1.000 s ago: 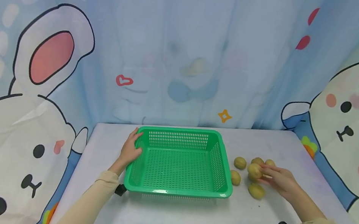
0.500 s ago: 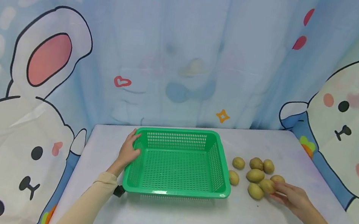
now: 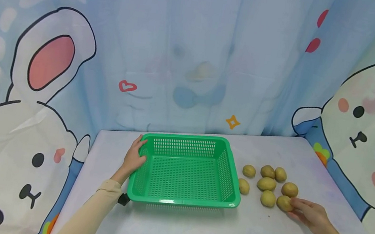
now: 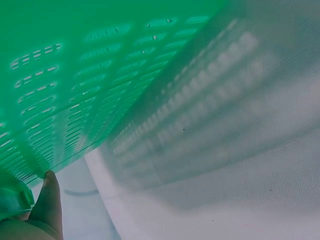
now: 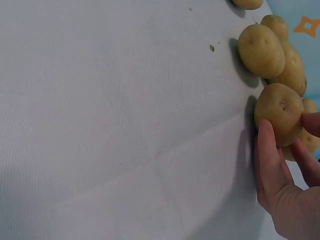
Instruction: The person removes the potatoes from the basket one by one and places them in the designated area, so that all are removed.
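Observation:
A green plastic basket (image 3: 184,178) with slotted walls stands on the table, and nothing lies in it. At its left side my left hand (image 3: 134,157) grips the rim; a digit (image 4: 49,200) shows against the slotted wall in the left wrist view. To the right of the basket, my right hand (image 3: 312,216) pinches a potato (image 3: 284,203) between thumb and fingers, low at the table. In the right wrist view this potato (image 5: 280,112) sits between the fingertips. Beside it lie another potato (image 3: 268,198) and, behind, a darker potato (image 3: 290,189).
Several more potatoes lie farther back, among them an oval potato (image 3: 266,183). One potato (image 3: 244,186) is close against the basket's right side. The table (image 3: 192,233) has a white cover, and a blue printed curtain (image 3: 196,54) hangs behind it.
My right hand has moved right and toward the table's front. It set a potato down in the group and shifted a potato to the front right. My left hand stays on the basket.

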`<state>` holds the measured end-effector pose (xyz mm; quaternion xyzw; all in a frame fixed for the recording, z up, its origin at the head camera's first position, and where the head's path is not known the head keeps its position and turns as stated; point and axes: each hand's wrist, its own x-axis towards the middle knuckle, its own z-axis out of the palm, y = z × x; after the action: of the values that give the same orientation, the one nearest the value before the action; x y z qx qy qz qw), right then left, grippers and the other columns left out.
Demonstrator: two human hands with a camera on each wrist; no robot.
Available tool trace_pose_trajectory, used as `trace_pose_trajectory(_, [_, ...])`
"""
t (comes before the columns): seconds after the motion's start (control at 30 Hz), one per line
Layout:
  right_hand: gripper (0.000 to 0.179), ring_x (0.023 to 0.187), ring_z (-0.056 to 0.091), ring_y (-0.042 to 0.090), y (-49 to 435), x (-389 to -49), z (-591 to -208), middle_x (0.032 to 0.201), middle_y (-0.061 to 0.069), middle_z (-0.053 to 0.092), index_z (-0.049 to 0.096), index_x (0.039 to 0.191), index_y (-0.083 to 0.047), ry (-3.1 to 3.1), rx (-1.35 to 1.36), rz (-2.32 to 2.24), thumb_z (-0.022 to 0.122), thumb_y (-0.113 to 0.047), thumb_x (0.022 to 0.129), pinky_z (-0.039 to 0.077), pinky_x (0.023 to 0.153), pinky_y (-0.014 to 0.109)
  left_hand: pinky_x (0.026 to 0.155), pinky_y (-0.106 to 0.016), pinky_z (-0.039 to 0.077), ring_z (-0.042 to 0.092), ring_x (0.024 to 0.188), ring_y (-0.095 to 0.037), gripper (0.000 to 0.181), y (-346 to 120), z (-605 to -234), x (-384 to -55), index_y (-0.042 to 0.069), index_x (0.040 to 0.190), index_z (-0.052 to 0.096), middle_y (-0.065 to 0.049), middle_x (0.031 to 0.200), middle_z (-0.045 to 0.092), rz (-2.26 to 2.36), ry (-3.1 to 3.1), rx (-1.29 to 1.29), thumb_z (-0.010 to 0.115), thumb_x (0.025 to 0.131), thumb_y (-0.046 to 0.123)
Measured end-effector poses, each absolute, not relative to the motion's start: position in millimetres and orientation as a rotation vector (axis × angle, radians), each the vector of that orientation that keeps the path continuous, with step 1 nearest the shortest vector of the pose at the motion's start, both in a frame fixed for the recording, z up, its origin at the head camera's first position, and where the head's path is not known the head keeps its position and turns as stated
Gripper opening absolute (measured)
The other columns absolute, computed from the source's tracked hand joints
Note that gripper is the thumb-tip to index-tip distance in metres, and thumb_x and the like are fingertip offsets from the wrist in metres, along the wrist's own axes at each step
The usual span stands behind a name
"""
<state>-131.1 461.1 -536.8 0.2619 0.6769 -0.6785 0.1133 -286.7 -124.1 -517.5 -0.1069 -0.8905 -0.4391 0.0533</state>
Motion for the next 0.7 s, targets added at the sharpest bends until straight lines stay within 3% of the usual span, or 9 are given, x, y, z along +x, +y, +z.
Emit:
trace_pose_trajectory(0.13, [0.041, 0.075, 0.066, 0.009, 461.9, -132.3, -539.5, 0.083, -0.008, 0.065, 0.056, 0.117, 0.012, 2.090, 0.746, -1.922, 0.067, -0.019, 0.093, 0.057, 0.076, 0.034, 0.086, -0.048, 0.039, 0.025, 0.145, -0.040, 0.070, -124.2, -516.1, -285.6, -0.004, 0.144, 0.046, -0.018, 0.160, 0.023, -1.321, -2.715, -0.327, 0.047, 0.074, -0.005])
trace_pose_trajectory(0.2, [0.047, 0.074, 0.066, 0.008, 461.5, -133.3, -539.2, 0.084, -0.006, 0.066, 0.054, 0.119, 0.015, 2.227, 0.727, -1.793, 0.065, -0.023, 0.094, 0.057, 0.073, 0.032, 0.085, -0.047, 0.039, 0.026, 0.144, -0.040, 0.069, -123.9, -514.7, -284.6, -0.004, 0.144, 0.046, -0.018, 0.160, 0.023, -1.299, -2.727, -0.330, 0.047, 0.074, -0.004])
trace_pose_trajectory(0.3, [0.059, 0.081, 0.066, 0.016, 457.5, -137.4, -531.0, 0.093, 0.012, 0.067, 0.046, 0.127, 0.022, 2.480, 0.645, -1.563, 0.060, -0.027, 0.097, 0.057, 0.071, 0.033, 0.084, -0.048, 0.041, 0.027, 0.144, -0.041, 0.068, -124.1, -511.5, -282.9, -0.004, 0.144, 0.045, -0.019, 0.160, 0.023, -1.243, -2.760, -0.333, 0.047, 0.076, -0.003])
trace_pose_trajectory(0.43, [0.064, 0.100, 0.060, 0.040, 442.5, -147.7, -507.0, 0.117, 0.037, 0.055, 0.046, 0.130, 0.020, 2.743, 0.520, -1.301, 0.052, -0.036, 0.099, 0.055, 0.078, 0.045, 0.092, -0.054, 0.043, 0.031, 0.141, -0.043, 0.065, -123.9, -506.1, -281.1, -0.006, 0.143, 0.045, -0.020, 0.159, 0.024, -1.136, -2.794, -0.359, 0.050, 0.079, 0.002])
trace_pose_trajectory(0.53, [0.067, 0.111, 0.049, 0.052, 424.1, -158.7, -486.3, 0.127, 0.040, 0.049, 0.047, 0.131, 0.016, 2.872, 0.431, -1.160, 0.048, -0.043, 0.100, 0.049, 0.084, 0.057, 0.098, -0.058, 0.040, 0.031, 0.141, -0.044, 0.063, -123.4, -502.1, -280.4, -0.005, 0.144, 0.045, -0.020, 0.159, 0.026, -1.026, -2.817, -0.393, 0.054, 0.083, 0.006])
trace_pose_trajectory(0.7, [0.071, 0.118, 0.044, 0.057, 389.2, -179.2, -461.7, 0.133, 0.042, 0.043, 0.044, 0.135, 0.014, 2.970, 0.267, -1.066, 0.046, -0.047, 0.100, 0.043, 0.091, 0.064, 0.107, -0.059, 0.032, 0.028, 0.142, -0.044, 0.063, -121.0, -495.6, -279.7, -0.005, 0.146, 0.042, -0.020, 0.158, 0.027, -0.836, -2.815, -0.505, 0.059, 0.088, 0.013])
